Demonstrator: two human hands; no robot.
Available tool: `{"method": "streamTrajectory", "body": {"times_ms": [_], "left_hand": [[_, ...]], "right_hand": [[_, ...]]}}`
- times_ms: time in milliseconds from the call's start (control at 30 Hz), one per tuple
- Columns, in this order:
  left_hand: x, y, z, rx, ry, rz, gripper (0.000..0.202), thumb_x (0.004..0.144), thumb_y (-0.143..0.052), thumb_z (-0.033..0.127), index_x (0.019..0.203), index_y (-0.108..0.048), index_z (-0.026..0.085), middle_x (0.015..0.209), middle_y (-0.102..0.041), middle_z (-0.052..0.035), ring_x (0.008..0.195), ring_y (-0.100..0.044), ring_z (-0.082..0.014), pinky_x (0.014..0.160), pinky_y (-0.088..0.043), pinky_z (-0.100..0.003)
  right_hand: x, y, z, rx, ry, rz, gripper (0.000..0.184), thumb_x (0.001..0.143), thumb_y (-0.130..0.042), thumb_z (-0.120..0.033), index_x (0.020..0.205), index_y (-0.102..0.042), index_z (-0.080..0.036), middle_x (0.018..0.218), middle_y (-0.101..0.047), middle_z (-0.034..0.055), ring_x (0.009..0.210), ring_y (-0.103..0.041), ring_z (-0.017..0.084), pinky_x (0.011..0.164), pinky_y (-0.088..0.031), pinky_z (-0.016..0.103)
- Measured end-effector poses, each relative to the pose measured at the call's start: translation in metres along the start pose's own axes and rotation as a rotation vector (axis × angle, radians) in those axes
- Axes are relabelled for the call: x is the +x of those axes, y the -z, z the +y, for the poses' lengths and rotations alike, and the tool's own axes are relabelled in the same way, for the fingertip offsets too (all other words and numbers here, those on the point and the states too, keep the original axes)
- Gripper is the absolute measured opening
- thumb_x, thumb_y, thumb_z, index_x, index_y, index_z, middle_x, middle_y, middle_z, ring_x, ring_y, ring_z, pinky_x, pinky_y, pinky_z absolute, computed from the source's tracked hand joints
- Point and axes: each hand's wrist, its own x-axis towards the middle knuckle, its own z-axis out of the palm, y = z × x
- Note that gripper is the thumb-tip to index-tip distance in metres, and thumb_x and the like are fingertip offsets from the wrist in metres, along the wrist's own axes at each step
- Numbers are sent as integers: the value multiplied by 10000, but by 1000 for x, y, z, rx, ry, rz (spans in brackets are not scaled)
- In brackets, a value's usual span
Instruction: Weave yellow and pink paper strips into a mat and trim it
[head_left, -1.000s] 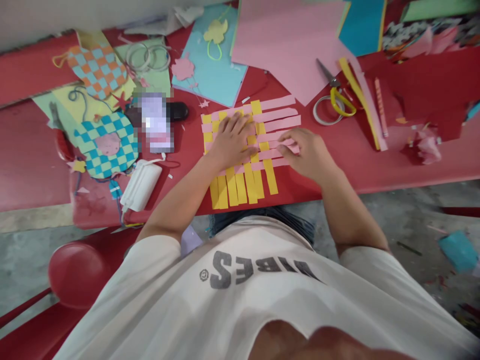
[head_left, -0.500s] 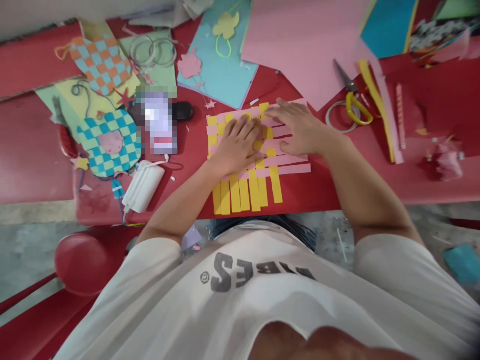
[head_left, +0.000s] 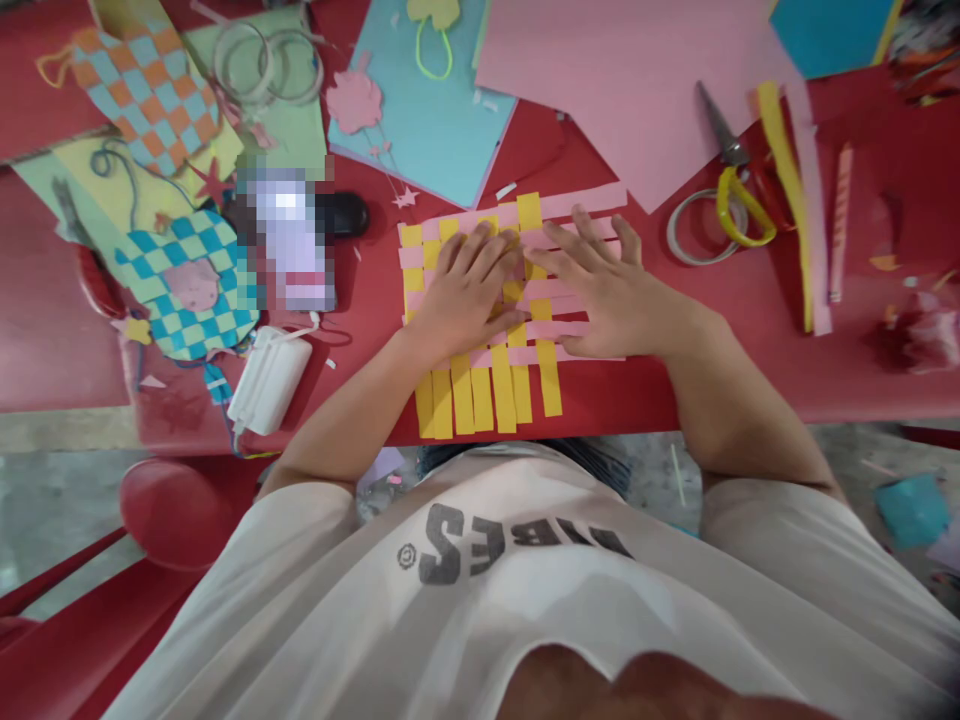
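In front of me on the red table lies a weave of paper strips: upright yellow strips (head_left: 505,390) cross sideways pink strips (head_left: 585,200). The yellow ends hang loose toward me, and the pink ends stick out to the right. My left hand (head_left: 469,290) rests flat over the middle of the weave, fingers stretched out, covering part of it. My right hand (head_left: 611,285) is spread over the right side, its fingertips on the pink strips and close to the rightmost yellow strip. Neither hand grasps anything.
Scissors with yellow handles (head_left: 746,210), a tape roll (head_left: 694,232) and loose strips (head_left: 795,220) lie right. On the left are a blurred phone (head_left: 296,240), a white power bank (head_left: 271,380) and a blue-green woven piece (head_left: 187,285). Pink sheets (head_left: 600,80) cover the back.
My right hand has come down toward me and spread its fingers wider, uncovering the top pink strip's end. My left hand stays on the weave. The view has shifted slightly.
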Motion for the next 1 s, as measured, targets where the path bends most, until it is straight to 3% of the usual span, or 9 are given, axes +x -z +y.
{"method": "streamTrajectory", "body": {"times_ms": [133, 300, 567, 1000], "left_hand": [[0, 4, 2, -19, 16, -14, 912, 1125, -682, 608, 1901, -331, 281, 1980, -350, -125, 1891, -188, -451, 1549, -104, -692], [0, 6, 4, -15, 13, -14, 905, 1128, -679, 600, 1899, -337, 270, 1978, -356, -124, 1890, -191, -447, 1549, -101, -685], [0, 6, 3, -12, 13, -18, 906, 1123, -680, 618, 1884, -365, 240, 1973, -358, -142, 1887, -190, -457, 1549, -111, -681], [1, 4, 1, -24, 3, 0, 910, 1127, -680, 629, 1893, -356, 260, 1970, -373, -137, 1882, -218, -449, 1543, -128, -692]], "right_hand": [[-2, 3, -2, 15, 1, 36, 1178, 886, -997, -484, 1871, -353, -448, 2001, -257, 85, 1828, -192, 603, 1412, -96, 955], [-2, 3, -4, 42, -6, 58, 1131, 879, -1013, -536, 1840, -423, -448, 1972, -328, 76, 1829, -199, 594, 1425, -114, 929], [1, -6, -4, 27, -6, 48, 1210, 867, -1006, -498, 1881, -349, -432, 1992, -281, 107, 1829, -170, 613, 1408, -24, 949], [9, -9, -1, -9, -13, 48, 1219, 937, -958, -540, 1917, -246, -401, 1981, -317, 121, 1839, -188, 575, 1413, -64, 939]]}}
